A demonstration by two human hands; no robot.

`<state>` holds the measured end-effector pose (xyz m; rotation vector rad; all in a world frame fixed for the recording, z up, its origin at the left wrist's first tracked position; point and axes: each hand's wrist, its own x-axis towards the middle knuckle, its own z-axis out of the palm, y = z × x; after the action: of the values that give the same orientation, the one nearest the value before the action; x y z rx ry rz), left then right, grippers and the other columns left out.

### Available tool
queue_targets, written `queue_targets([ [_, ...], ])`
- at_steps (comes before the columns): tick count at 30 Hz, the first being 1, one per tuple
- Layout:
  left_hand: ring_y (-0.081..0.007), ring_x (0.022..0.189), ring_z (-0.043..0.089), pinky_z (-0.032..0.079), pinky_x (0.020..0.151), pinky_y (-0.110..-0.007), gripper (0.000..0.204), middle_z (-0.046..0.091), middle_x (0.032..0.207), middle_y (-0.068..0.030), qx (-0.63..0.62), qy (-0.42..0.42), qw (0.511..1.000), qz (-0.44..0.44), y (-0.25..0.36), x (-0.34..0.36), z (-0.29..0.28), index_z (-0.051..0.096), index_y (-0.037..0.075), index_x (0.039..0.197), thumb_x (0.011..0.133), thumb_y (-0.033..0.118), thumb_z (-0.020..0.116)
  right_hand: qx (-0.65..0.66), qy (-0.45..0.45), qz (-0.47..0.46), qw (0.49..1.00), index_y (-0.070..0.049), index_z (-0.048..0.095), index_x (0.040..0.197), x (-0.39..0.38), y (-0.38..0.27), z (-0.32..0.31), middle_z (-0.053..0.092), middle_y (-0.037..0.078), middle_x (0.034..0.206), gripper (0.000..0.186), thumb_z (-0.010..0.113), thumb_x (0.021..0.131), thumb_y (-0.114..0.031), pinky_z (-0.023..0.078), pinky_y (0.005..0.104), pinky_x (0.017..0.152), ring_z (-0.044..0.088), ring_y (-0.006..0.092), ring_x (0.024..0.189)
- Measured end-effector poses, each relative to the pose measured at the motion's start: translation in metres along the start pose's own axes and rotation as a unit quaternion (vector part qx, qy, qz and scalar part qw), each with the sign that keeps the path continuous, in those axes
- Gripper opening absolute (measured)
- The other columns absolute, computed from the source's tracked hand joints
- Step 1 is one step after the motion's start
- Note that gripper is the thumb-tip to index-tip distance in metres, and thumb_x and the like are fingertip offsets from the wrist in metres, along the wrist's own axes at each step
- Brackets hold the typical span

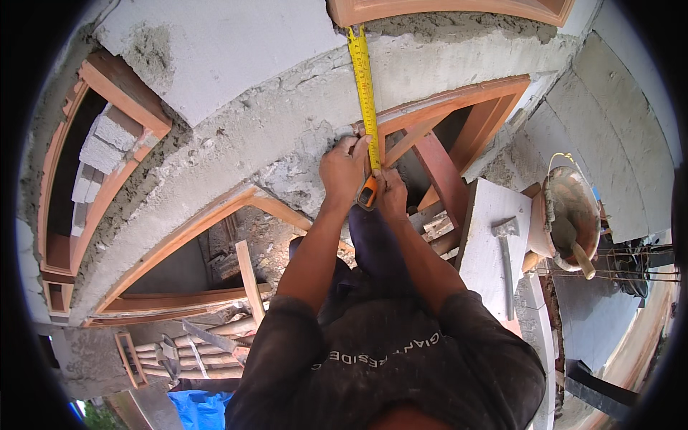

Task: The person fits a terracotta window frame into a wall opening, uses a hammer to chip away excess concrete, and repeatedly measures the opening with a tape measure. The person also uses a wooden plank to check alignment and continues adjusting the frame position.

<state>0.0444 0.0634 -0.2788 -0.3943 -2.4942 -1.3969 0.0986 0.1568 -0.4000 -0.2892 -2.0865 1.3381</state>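
Observation:
A tape measure (368, 190) with an orange and black case is between my hands. Its yellow blade stretches up across the grey mortar band, its far end at the lower edge of the upper wooden frame (451, 10). My left hand (342, 170) pinches the blade with thumb and fingers beside the corner of the lower wooden frame (451, 93). Close by, my right hand (390, 192) grips the tape at the case, fingers curled and partly hidden. The rough mortar wall (287, 107) lies behind both hands.
On the right, a hammer-like tool (507, 251) lies on a white block (481, 229), beside a mortar-caked bucket (593, 215) holding a wooden-handled tool. Thin rebar (623, 274) juts out there. Wooden frames (179, 244) fill the left, above bamboo poles (236, 327) and a saw (208, 337).

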Motion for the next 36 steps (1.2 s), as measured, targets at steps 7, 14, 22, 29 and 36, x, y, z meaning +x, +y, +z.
queue_targets([
  [7, -0.013, 0.047, 0.058, 0.044, 0.048, -0.029, 0.033, 0.064, 0.062, -0.0067, 0.034, 0.02, 0.999, 0.035, 0.0, 0.001, 0.002, 0.069, 0.001, 0.081, 0.087, 0.033, 0.065, -0.004, 0.016, 0.003, 1.0, 0.0, 0.063, 0.1, 0.0, -0.006, 0.003, 0.06, 0.02, 0.09, 0.02, 0.055, 0.093, -0.018, 0.048, 0.0419, 0.069, 0.06, 0.0388, 0.083],
  [14, -0.0181, 0.051, 0.059, 0.046, 0.051, -0.032, 0.032, 0.064, 0.064, -0.0085, 0.01, 0.008, 1.0, 0.003, 0.001, 0.0, 0.001, 0.068, 0.002, 0.081, 0.087, 0.034, 0.065, -0.007, 0.012, -0.006, 1.0, 0.0, 0.062, 0.101, -0.002, -0.009, 0.002, 0.059, 0.019, 0.094, 0.02, 0.053, 0.093, -0.016, 0.048, 0.0425, 0.072, 0.059, 0.0391, 0.086],
  [22, -0.0291, 0.057, 0.062, 0.048, 0.057, -0.038, 0.031, 0.063, 0.063, -0.0123, -0.015, -0.019, 0.999, -0.047, 0.007, 0.001, -0.001, 0.069, 0.006, 0.083, 0.085, 0.037, 0.065, -0.006, 0.026, -0.047, 0.999, 0.001, 0.061, 0.102, 0.0, -0.004, 0.002, 0.057, 0.018, 0.084, 0.019, 0.053, 0.095, -0.013, 0.047, 0.0374, 0.065, 0.059, 0.0331, 0.074],
  [29, -0.0284, 0.06, 0.063, 0.048, 0.058, -0.038, 0.032, 0.064, 0.065, -0.012, 0.003, -0.008, 1.0, -0.023, 0.0, 0.004, 0.003, 0.07, 0.007, 0.083, 0.086, 0.038, 0.065, -0.007, 0.014, -0.001, 1.0, -0.001, 0.063, 0.099, 0.0, -0.004, 0.002, 0.06, 0.019, 0.092, 0.021, 0.053, 0.093, -0.019, 0.048, 0.0424, 0.072, 0.059, 0.0383, 0.084],
  [36, -0.0168, 0.055, 0.06, 0.047, 0.054, -0.03, 0.032, 0.066, 0.067, -0.0091, 0.021, -0.004, 0.999, -0.027, 0.0, -0.001, -0.007, 0.069, 0.003, 0.084, 0.086, 0.035, 0.066, -0.018, -0.007, -0.031, 0.999, 0.0, 0.063, 0.1, -0.004, -0.006, 0.006, 0.06, 0.02, 0.091, 0.021, 0.052, 0.094, -0.017, 0.048, 0.0418, 0.073, 0.06, 0.0378, 0.084],
])
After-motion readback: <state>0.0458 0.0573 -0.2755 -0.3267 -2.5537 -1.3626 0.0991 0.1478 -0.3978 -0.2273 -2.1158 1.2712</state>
